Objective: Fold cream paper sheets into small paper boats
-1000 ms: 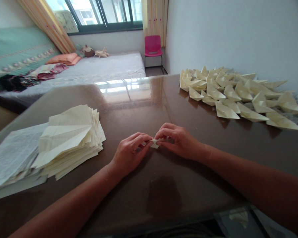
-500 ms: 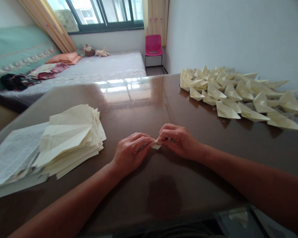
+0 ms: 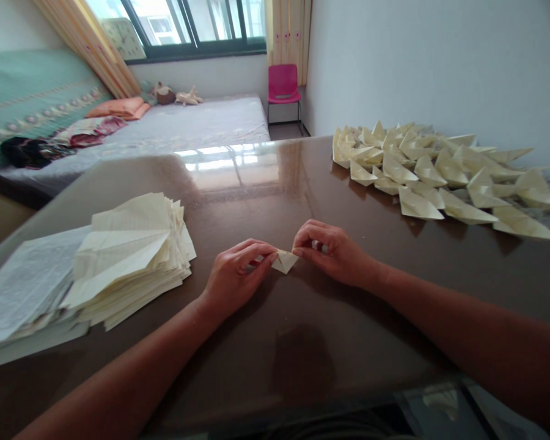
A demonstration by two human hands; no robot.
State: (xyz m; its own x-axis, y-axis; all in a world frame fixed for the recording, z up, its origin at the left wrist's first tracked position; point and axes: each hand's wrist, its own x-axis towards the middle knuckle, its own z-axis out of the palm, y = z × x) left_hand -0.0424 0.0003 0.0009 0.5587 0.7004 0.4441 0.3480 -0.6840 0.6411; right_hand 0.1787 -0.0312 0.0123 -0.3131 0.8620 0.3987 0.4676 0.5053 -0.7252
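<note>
A small piece of folded cream paper [image 3: 286, 261] is held between my two hands above the brown table, its lower corner pointing towards me. My left hand [image 3: 239, 267] pinches its left side between thumb and fingers. At the paper's upper right corner, my right hand [image 3: 329, 249] grips it with thumb and forefinger, the other fingers curled. My fingers cover both side corners of the paper.
Left on the glossy table [image 3: 238, 366] lies a stack of cream paper sheets [image 3: 128, 256], beside printed sheets [image 3: 25, 287]. Many folded paper boats [image 3: 421, 205] stand at the far right against the wall. Beyond are a bed [image 3: 211, 119] and a pink chair [image 3: 283, 84].
My hands have moved slightly apart, the right one a little up and to the right. More of the folded paper shows between them.
</note>
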